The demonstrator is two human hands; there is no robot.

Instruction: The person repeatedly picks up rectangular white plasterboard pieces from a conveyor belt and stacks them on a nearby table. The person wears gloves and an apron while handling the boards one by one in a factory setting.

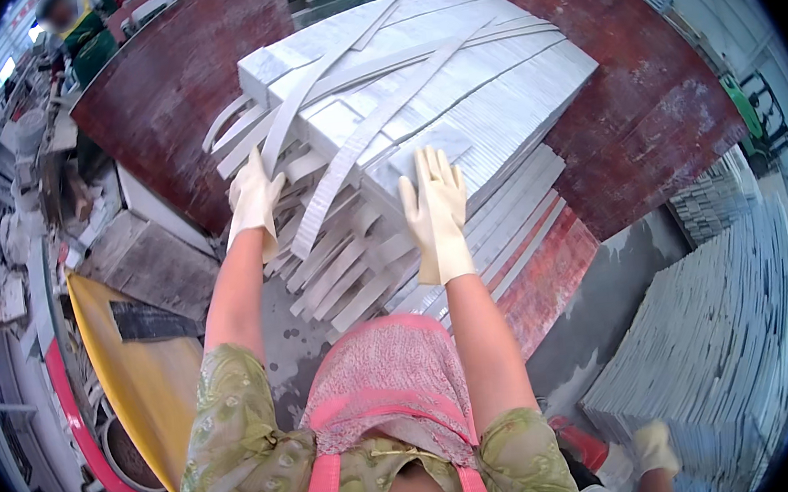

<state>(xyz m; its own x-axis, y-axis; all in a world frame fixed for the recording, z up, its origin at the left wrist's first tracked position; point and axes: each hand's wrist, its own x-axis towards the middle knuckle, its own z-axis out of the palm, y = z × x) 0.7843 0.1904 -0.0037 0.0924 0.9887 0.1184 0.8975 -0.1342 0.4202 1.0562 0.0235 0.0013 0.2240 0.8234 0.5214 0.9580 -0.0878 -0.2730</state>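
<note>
A tall stack of thin white-grey stone strips (453, 76) lies on a dark red board (630, 115) in front of me. Loose strips lie crosswise on top and stick out along its near side. My left hand (253, 201), in a pale rubber glove, rests on the ends of loose strips at the stack's left edge. My right hand (435, 205), also gloved, lies flat with fingers spread on the near top of the stack. Neither hand grips anything that I can see.
A second pile of grey slabs (720, 336) stands at the lower right, with another person's gloved hand (655, 449) beside it. At left are a yellow board (129, 370), a red-rimmed machine (77, 423) and cluttered shelves. A person (68, 21) stands far back left.
</note>
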